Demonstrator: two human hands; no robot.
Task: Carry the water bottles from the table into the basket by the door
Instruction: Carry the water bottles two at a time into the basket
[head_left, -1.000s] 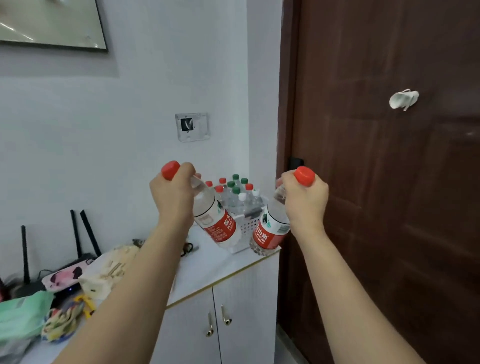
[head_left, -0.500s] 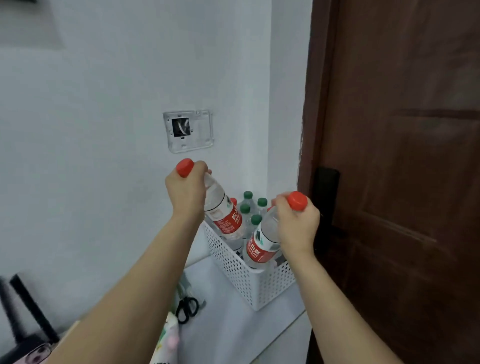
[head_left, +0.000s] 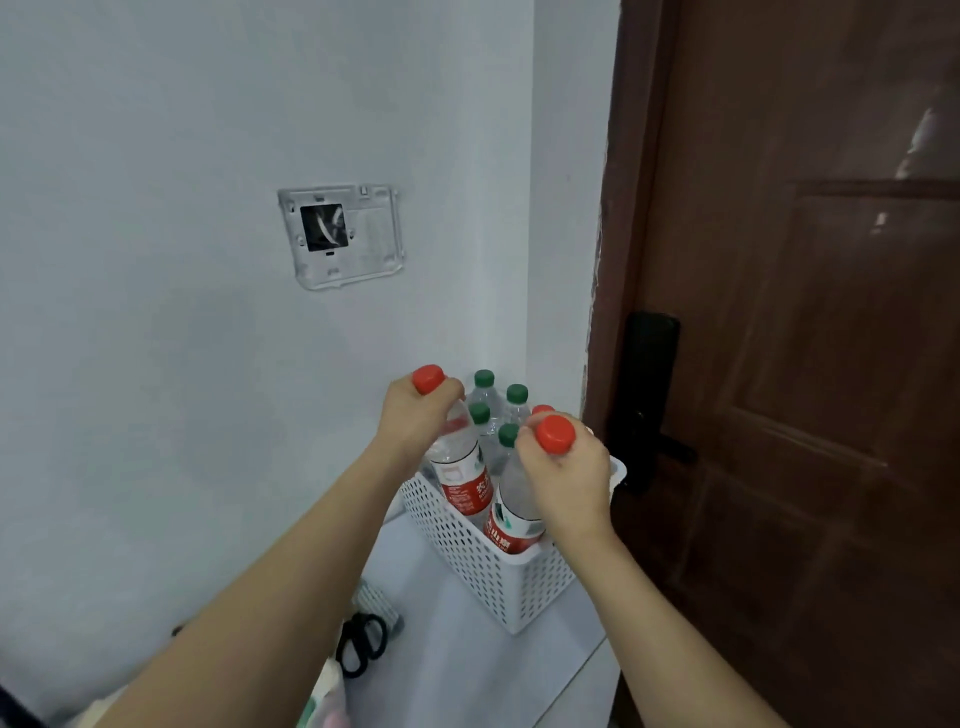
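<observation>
We are looking down from head height at a white counter (head_left: 467, 665) set against a pale wall, with a dark brown door (head_left: 810, 364) on the right. At the far left of the counter, black-handled scissors (head_left: 361, 642) are lying beside some blurred packaging at the bottom edge.

Moving right, our left hand (head_left: 415, 418) is gripping a red-capped bottle (head_left: 462, 475) by the neck, fingers curled under the cap. The bottle is hanging tilted, and its lower part is already dipping below the rim of the white perforated basket (head_left: 483, 566). Behind it, four green-capped bottles (head_left: 506, 410) are standing upright at the back of the basket, with another red cap just showing among them.

Further right, our right hand (head_left: 569, 483) is clamping a second red-capped bottle (head_left: 517, 517) at the neck in the same way. Its base is also sitting inside the basket, near the front corner. We cannot tell whether either bottle is touching the basket floor yet.

The basket is sitting at the counter's end, just beside the door frame and its black lock handle (head_left: 649, 400).

We are judging this as the placing step: both bottles are going in together. The next move is probably calling for lowering each one upright into the free front space, clear of the standing bottles, then loosening both grips once the bases are resting.
</observation>
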